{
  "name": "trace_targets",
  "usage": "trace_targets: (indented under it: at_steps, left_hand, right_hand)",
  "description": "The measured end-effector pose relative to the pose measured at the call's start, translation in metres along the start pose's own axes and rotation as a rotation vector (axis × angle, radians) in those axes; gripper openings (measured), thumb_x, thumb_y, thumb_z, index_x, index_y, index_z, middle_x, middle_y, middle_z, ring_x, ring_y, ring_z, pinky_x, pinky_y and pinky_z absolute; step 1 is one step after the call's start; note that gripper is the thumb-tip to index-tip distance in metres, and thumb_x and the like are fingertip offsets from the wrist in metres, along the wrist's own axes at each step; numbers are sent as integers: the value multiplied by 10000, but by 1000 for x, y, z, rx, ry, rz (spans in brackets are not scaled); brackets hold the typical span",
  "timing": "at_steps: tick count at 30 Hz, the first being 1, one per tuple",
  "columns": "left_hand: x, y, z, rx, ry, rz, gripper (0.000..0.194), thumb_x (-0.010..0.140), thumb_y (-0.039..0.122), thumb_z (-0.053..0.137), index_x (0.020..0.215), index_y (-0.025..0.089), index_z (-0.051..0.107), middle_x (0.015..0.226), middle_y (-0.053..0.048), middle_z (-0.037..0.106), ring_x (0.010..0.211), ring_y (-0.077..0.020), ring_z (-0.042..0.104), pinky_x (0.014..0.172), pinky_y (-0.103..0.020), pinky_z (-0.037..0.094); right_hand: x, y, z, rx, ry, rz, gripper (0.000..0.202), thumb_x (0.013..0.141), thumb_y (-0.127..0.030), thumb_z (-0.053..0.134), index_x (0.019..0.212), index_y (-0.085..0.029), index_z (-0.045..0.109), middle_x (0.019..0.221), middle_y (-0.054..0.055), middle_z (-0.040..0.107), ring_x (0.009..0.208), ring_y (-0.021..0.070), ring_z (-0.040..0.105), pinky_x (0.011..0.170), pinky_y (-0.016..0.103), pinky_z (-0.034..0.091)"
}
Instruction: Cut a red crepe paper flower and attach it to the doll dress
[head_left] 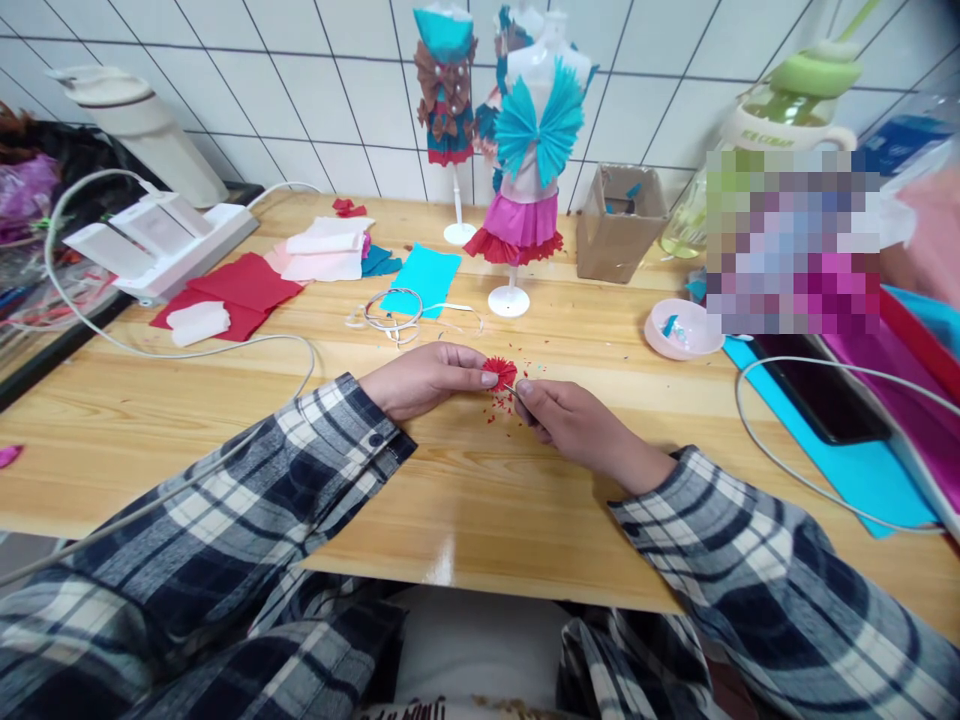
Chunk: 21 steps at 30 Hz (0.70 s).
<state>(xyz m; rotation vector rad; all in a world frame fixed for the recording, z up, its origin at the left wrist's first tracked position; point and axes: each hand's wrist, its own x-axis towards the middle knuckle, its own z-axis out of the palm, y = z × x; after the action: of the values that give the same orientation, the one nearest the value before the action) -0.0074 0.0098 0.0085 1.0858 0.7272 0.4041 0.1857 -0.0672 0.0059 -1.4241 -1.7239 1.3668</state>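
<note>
Between the thumb and fingers of my left hand [431,380] is a small pleated red paper fan [500,373] with a fringed edge. My right hand [574,418] is closed around small scissors [513,393]; their thin metal tip meets the fan's lower right side, and the handles are mostly hidden in the fingers. Tiny red paper scraps [499,408] are scattered on the wooden table [465,500] under and around the fan. Just beyond my hands stands a white mini mannequin [551,60] wearing a turquoise pleated bow [541,125] and a pink skirt with red trim [517,225].
Behind stands another dressed mannequin [446,90] and a cardboard box [621,225]. Red paper [255,285], a turquoise sheet [421,278] and coiled wire [394,310] lie ahead. On the right are a pink bowl [684,345], a phone [821,395] and a cable [780,465]. A power strip [161,250] sits left.
</note>
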Motion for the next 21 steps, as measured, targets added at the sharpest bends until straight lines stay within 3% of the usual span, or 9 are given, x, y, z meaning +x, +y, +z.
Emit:
trace_targets:
  at_steps: [10,21]
  left_hand:
    - [0,1,2,-1,12,5,173,686,218,761,820,113,728,880,-83,736,844,-171,647,916,-349,425]
    - [1,-2,0,-88,34,55,122,701,204,752,791,124,731,841,-48,723,821,-133,625,912,-300,413]
  right_hand:
    - [0,-3,-3,-104,-17,-79,443,941,-497,292,619,-201,358,542,-45,375,517,100,345,537,247,277]
    - [-1,1,-3,-23,33,15,444,921,-536,316,653,-196,419,559,-43,382,516,101,366,507,241,289]
